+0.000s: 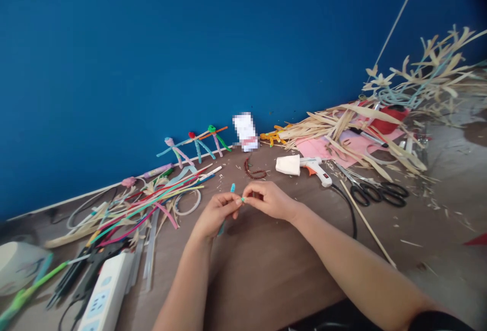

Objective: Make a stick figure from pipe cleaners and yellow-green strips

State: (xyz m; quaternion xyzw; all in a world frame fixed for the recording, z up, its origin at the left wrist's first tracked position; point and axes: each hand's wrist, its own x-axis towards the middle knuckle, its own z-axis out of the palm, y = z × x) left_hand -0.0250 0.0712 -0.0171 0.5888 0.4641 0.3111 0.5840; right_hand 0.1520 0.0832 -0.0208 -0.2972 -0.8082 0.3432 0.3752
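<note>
My left hand (217,213) is closed in a pinch around a light blue pipe cleaner (233,188). One end of it sticks up above the fingers and another bit shows below them. Thumb and forefinger of my right hand (271,200) meet the left fingertips, pinching a small green bit (242,199) that looks like part of the same piece; the fingers hide how the two join. Beyond the hands, several pipe cleaner figures (198,147) in pink, blue and green lean by the wall. Both hands are just above the brown tabletop (258,275).
Loose pipe cleaners (152,196) and a tape roll (187,202) lie left, near a white power strip (102,295). A glue gun (317,169), black-handled scissors (380,191), a thin stick (367,224) and dried husk strips (338,123) lie right. A beaded string (254,171) is ahead.
</note>
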